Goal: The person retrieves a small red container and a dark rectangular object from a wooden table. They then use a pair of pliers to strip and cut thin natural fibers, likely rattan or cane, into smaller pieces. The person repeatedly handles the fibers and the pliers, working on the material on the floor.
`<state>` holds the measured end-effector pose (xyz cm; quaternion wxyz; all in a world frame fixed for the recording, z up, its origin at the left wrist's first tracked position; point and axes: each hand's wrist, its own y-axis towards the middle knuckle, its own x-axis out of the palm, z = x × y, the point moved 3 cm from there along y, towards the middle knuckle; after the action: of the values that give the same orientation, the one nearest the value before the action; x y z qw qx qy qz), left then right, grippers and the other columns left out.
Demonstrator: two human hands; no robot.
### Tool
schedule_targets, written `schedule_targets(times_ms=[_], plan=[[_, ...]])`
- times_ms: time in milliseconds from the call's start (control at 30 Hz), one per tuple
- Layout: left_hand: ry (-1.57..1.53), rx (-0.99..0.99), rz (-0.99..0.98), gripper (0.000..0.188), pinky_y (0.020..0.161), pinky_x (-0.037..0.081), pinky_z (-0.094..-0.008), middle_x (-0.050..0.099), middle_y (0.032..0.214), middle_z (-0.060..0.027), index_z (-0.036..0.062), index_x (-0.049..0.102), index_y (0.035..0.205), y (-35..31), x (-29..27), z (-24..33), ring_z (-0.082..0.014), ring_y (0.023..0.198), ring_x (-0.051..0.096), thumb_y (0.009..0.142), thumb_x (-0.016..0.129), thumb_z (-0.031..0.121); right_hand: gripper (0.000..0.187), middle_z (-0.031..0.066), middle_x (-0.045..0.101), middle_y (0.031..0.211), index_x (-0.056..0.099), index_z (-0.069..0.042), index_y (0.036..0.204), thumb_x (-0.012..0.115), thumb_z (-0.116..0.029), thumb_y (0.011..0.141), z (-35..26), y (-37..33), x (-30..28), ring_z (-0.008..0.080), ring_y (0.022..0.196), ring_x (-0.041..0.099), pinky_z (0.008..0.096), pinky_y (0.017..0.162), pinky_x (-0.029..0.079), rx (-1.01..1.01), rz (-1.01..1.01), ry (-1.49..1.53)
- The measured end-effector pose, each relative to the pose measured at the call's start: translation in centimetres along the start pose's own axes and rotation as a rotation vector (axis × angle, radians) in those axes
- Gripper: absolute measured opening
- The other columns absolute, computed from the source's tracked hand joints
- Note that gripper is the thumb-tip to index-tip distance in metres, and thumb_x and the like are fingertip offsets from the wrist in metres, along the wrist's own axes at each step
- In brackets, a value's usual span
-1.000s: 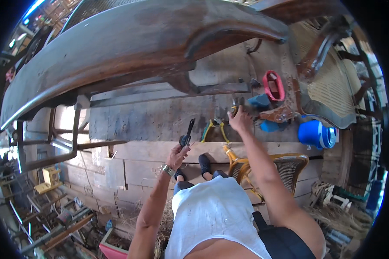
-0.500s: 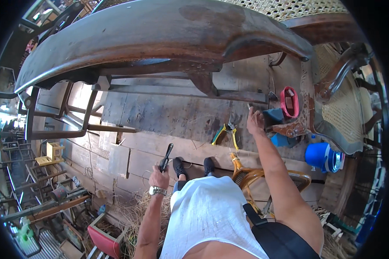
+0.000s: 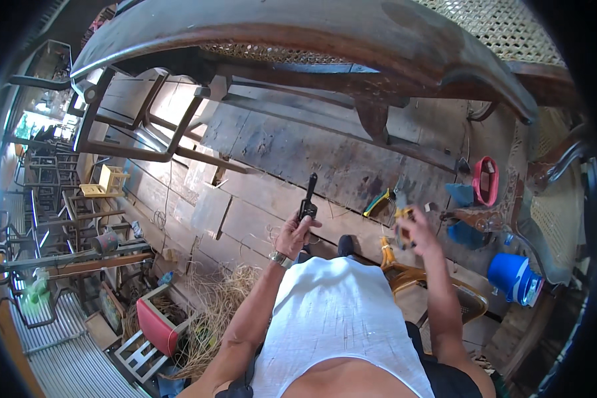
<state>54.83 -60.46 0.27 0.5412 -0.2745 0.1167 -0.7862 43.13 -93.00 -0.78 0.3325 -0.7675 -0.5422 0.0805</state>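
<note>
My left hand (image 3: 294, 235) is closed around a black hand tool (image 3: 310, 192) with a long narrow end pointing away from me; its exact kind is unclear. My right hand (image 3: 420, 229) is raised in front of the low wooden plank (image 3: 298, 149), smeared by motion. Its fingers are around a yellow-and-black thing (image 3: 403, 213), too blurred to name. Just beyond it, on the plank, lie cutters with green-and-yellow handles (image 3: 378, 202), partly hidden. A glossy rattan frame (image 3: 469, 296) stands on the floor under my right forearm.
A large dark wooden seat with woven cane (image 3: 298, 40) spans the far side. At right are a red container (image 3: 486, 180), blue pieces (image 3: 466, 234) and a blue bucket (image 3: 509, 274). A small yellow chair (image 3: 106, 182), loose cane strips (image 3: 222, 302) and a red-seated stool (image 3: 156, 325) lie left.
My right hand has pulled back from the plank and now has the yellow-and-black thing in it. My left hand has risen with the black tool. The whole view has turned and shifted.
</note>
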Motion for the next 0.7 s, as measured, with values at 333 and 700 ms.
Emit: schedule_targets(times_ms=[333,700], plan=[[-0.089,-0.029,-0.112,0.035,0.048,0.04,-0.0197,0.069,0.099,-0.0037,0.0013,0.054,0.126,0.7,-0.4,-1.7,-0.0048,0.055,0.052,0.098,0.058,0.021,0.035,-0.0002,0.052,0.072,0.051,-0.011,0.124,0.066,-0.012,0.091,1.0,-4.3,15.0,0.0184,0.067,0.066,0.0372,0.063,0.06,0.121,-0.394,0.207],[0.053,0.02,-0.082,0.043,0.048,0.036,-0.0224,0.067,0.091,-0.0007,-0.0007,0.045,0.134,-0.5,-2.5,0.3,-0.0054,0.053,0.046,0.099,0.056,0.021,0.024,0.0028,0.054,0.077,0.049,-0.004,0.108,0.065,-0.012,0.092,1.1,-3.4,18.2,0.0162,0.062,0.064,0.0296,0.055,0.054,0.086,-0.397,0.039]])
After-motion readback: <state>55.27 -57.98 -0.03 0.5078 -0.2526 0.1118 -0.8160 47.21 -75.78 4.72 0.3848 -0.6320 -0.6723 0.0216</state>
